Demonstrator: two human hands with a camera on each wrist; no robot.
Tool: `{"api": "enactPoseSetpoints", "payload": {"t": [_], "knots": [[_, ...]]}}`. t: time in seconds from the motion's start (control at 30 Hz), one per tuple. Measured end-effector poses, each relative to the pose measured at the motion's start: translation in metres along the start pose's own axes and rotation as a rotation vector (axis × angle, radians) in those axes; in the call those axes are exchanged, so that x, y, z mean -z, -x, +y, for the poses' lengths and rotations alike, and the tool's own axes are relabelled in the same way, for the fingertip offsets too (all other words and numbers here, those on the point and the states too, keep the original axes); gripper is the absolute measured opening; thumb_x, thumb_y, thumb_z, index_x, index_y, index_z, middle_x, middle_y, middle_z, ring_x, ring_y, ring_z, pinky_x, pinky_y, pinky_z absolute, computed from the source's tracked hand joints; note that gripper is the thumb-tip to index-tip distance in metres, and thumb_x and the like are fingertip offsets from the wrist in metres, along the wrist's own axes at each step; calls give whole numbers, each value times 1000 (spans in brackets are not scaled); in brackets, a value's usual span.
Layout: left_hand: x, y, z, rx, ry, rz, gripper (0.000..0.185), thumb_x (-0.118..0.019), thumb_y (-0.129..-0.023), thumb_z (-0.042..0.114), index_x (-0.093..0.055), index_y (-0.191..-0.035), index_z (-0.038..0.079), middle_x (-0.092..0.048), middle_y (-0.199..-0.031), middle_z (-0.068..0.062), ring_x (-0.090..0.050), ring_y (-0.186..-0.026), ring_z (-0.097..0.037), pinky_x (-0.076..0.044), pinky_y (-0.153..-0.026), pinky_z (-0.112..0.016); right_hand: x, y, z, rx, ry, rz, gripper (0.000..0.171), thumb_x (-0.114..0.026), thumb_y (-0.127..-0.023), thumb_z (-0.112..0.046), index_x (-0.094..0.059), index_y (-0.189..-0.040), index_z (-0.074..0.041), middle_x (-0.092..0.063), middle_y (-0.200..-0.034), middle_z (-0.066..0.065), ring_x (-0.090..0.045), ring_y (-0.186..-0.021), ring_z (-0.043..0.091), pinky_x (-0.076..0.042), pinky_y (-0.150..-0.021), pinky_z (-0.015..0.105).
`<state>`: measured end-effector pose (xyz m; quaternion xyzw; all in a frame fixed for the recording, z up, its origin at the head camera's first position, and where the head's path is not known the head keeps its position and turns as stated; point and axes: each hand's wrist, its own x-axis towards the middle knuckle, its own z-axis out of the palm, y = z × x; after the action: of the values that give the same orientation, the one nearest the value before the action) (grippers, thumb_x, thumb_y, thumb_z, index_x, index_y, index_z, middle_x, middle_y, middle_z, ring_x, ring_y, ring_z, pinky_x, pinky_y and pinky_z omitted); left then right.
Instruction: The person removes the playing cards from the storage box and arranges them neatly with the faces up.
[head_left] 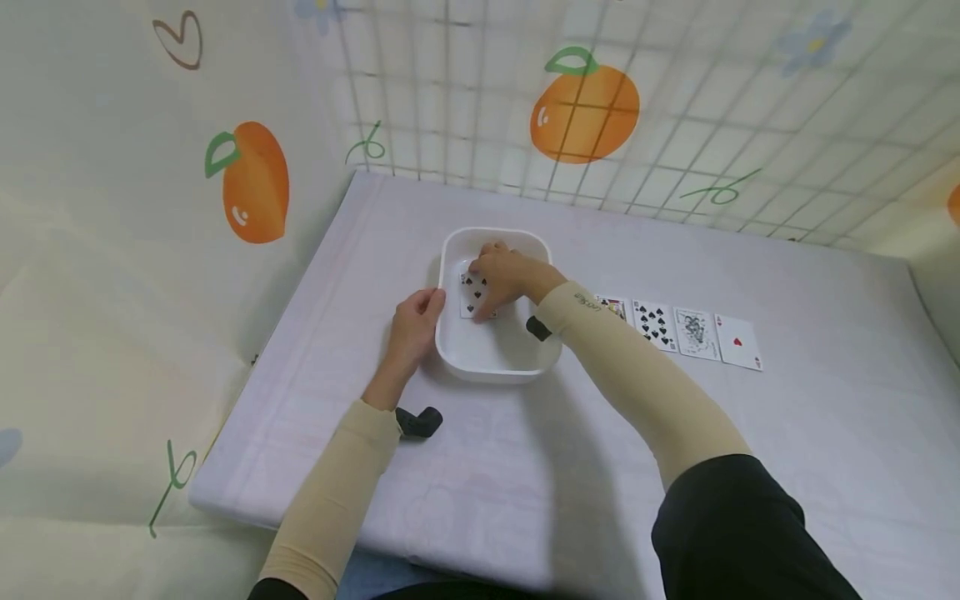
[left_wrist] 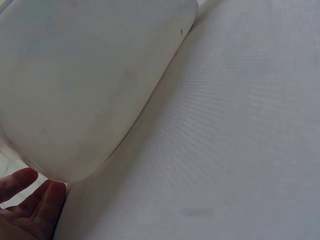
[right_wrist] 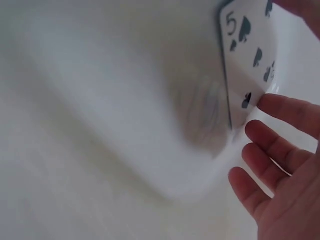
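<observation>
1. Left hand (head_left: 411, 327): I see it resting against the outer left wall of the white tub (head_left: 457, 354). The fingers lie straight along the rim, not curled round it. In the left wrist view the fingertips (left_wrist: 30, 200) sit just below the tub's rounded corner, touching or nearly so; I cannot tell which.

2. White tub: a shallow, rounded, glossy plastic dish, standing flat on the pale tablecloth (head_left: 525, 500) between the two hands. I judge it light and smooth enough to slide if nudged, so a steadying palm on its wall makes sense.

3. Five of spades (head_left: 476, 297): it lies on the tub floor, just under and beside the right fingertips. The right wrist view shows the card (right_wrist: 250, 60) with its index corner clear and one edge lifted or leaning; blur prevents a firm call.

4. Right hand (head_left: 501, 275): inside the tub, fingers (right_wrist: 280, 150) spread and loosely extended over the card. I see no clear pinch on it.

5. Handling judgement: the card is thin, light, flexible and slick on glossy plastic. Flat on the floor it offers no purchase; best taken at a long edge, or slid to the wall and pinched lightly there to avoid creasing.

6. Beyond the right forearm: a row of four cards (head_left: 678, 332) face up on the cloth, well apart from the tub.
</observation>
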<state>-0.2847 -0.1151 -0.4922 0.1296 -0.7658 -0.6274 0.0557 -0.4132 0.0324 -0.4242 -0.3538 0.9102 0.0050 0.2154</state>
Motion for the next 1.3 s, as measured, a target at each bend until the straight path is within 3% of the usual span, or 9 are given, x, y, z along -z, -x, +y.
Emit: {"api": "enactPoseSetpoints", "payload": {"t": [0.5, 0.87, 1.3], "knots": [[-1, -8, -7, -17, -31, -20, 45, -51, -101, 41, -62, -129, 7, -66, -120, -13, -63, -104, -26, -52, -91, -39, 9, 5, 5, 32, 40, 63, 91, -84, -70, -53, -53, -141, -5, -48, -127, 12, -41, -114, 27, -39, -100, 43], [10, -20, -14, -41, -16, 9, 45, -53, -100, 38, -65, -125, 2, -65, -122, -17, -60, -109, -30, -47, -97, -42, 26, 11, 4, 5, 33, 87, 87, -86, -71, -46, -53, -140, -5, -49, -128, 13, -40, -112, 27, -43, -92, 43], [23, -29, -16, -37, -33, 5, 46, -52, -101, 38, -64, -125, 1, -64, -124, -18, -59, -112, -31, -46, -98, -44, 41, 22, 13, -48, 33, 113, 87, -85, -72, -44, -51, -141, -3, -48, -132, 14, -40, -115, 28, -44, -95, 45]]}}
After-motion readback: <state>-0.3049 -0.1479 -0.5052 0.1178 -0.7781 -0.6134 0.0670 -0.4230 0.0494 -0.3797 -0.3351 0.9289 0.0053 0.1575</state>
